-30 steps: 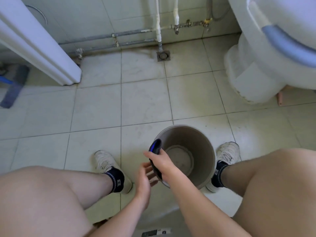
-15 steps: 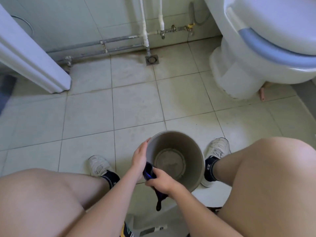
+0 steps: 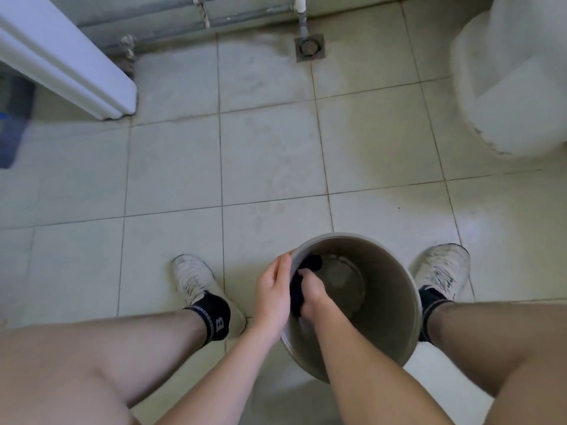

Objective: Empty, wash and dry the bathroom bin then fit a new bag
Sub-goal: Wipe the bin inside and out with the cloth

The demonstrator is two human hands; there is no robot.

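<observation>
A round grey-brown bin (image 3: 395, 289) stands on the tiled floor between my feet, tilted a little toward me, with nothing inside but a dark cloth (image 3: 308, 266). My right hand (image 3: 311, 297) reaches down inside the bin and grips the cloth against the left inner wall. My left hand (image 3: 273, 294) lies on the outside of the bin's left rim, fingers curved over the wall. Part of the cloth is hidden behind my right hand.
A white toilet base (image 3: 503, 87) stands at the upper right. A floor drain (image 3: 310, 47) and wall pipes (image 3: 214, 23) run along the back. A white door frame (image 3: 70, 69) is at the upper left, with a dark blue object (image 3: 12, 127) beside it.
My right hand has gone from the bin's near rim down into the bin with the cloth. My left hand has closed against the bin's outer wall. The view has tipped downward.
</observation>
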